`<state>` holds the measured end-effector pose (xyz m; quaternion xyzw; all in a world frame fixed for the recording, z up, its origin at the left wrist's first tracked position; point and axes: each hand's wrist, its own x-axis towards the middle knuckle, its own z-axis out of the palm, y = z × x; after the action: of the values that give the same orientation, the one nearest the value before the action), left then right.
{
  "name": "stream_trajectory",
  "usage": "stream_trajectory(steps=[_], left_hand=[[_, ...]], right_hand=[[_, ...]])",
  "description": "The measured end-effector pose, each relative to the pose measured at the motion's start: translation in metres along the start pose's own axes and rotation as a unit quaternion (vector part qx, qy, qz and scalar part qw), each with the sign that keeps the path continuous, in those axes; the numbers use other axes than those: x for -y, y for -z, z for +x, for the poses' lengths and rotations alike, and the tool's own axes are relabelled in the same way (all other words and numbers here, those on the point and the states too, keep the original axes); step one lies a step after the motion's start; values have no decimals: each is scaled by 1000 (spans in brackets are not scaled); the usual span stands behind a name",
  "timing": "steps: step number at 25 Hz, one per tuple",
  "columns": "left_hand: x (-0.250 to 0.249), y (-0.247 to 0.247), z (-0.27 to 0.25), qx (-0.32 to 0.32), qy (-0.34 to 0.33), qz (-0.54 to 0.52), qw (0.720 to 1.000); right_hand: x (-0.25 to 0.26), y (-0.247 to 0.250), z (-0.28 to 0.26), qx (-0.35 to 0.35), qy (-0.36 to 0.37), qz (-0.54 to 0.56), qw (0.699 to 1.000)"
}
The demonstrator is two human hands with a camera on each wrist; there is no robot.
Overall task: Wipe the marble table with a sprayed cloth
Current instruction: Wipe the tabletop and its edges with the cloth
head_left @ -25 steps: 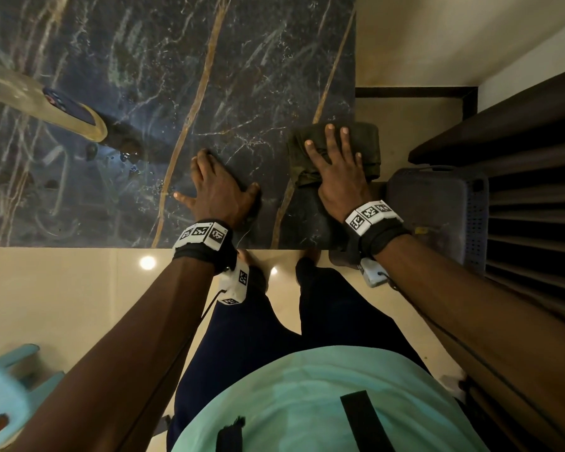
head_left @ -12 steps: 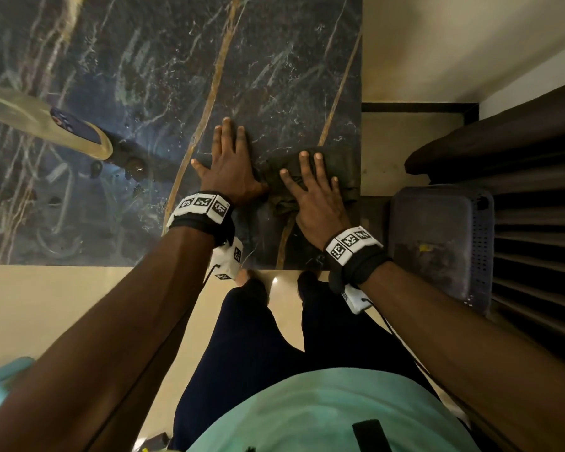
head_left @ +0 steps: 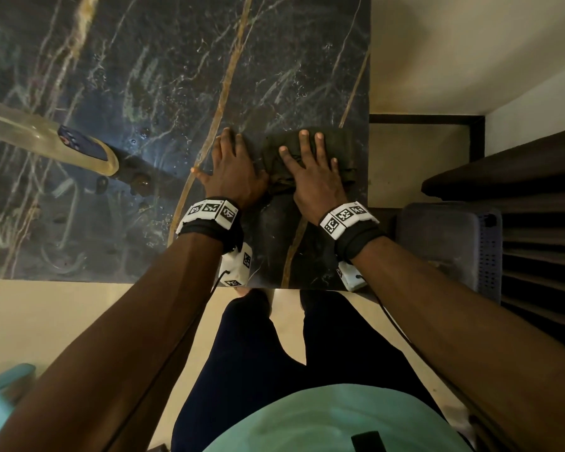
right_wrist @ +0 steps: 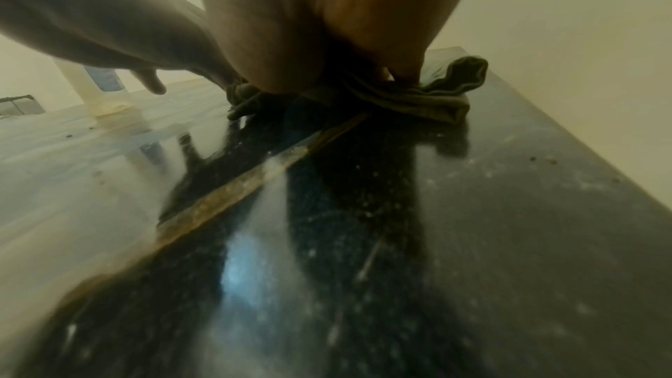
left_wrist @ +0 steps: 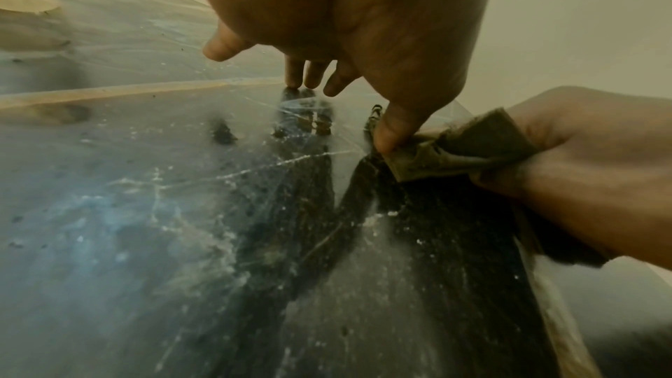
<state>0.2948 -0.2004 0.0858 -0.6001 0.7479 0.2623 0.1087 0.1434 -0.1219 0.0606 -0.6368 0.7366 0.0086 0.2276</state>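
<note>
The dark marble table [head_left: 144,76] has gold veins and pale smears. A dark olive cloth [head_left: 346,148] lies bunched near its right edge. My right hand [head_left: 313,177] presses flat on the cloth with spread, straight fingers. My left hand [head_left: 234,171] lies flat on the marble just left of it. In the left wrist view the left thumb [left_wrist: 392,131] presses on the cloth [left_wrist: 472,148] at its edge while the fingers [left_wrist: 309,76] touch bare marble. The right wrist view shows the cloth [right_wrist: 418,96] folded under my right palm [right_wrist: 327,25].
A translucent spray bottle [head_left: 46,141] with a blue label stands on the table to the left, also seen as the bottle [right_wrist: 101,85]. Dark spots [head_left: 141,181] lie beside it. A grey perforated plastic bin [head_left: 450,243] and dark slatted furniture [head_left: 535,223] stand right of the table.
My right hand slid the cloth in from the table's right edge and farther from the front edge. My left hand moved forward beside it, its thumb now on the cloth.
</note>
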Motion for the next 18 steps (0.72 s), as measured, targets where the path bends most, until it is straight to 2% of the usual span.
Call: stream_trajectory(steps=[7,13,18], left_hand=[[0,7,2,22,-3,17,1000],[-2,6,3,5,2,18,1000],[-6,6,0,11,7,20,1000]], right_hand=[[-3,-6,-22,-5,-10,-16,1000],[0,9,14,1,-28,4,1000],[-4,3,3,0,-25,-10,1000]])
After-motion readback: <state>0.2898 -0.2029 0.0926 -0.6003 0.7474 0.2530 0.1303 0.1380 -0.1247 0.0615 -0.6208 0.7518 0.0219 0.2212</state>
